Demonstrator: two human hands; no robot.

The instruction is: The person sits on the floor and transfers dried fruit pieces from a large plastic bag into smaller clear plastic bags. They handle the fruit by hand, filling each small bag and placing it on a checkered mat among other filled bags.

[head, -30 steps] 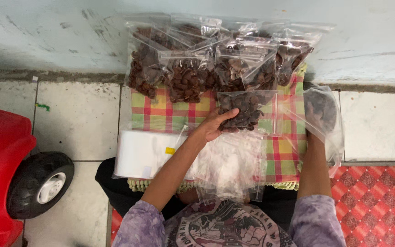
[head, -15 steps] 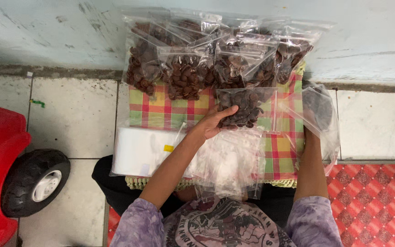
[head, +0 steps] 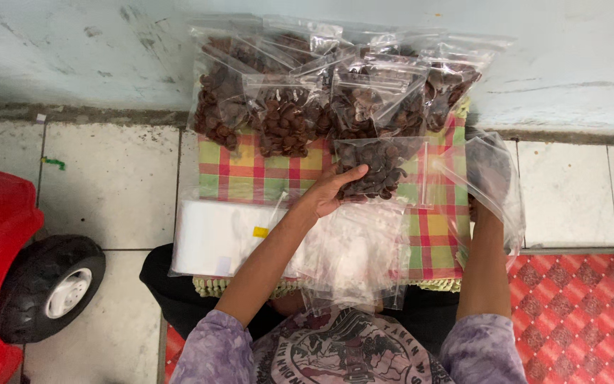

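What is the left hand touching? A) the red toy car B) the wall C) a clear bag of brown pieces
C: the left hand rests on a clear bag of brown pieces lying on the checked cloth.

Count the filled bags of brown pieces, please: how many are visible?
About 6: five overlapping against the wall, one under the left hand. Others may be hidden.
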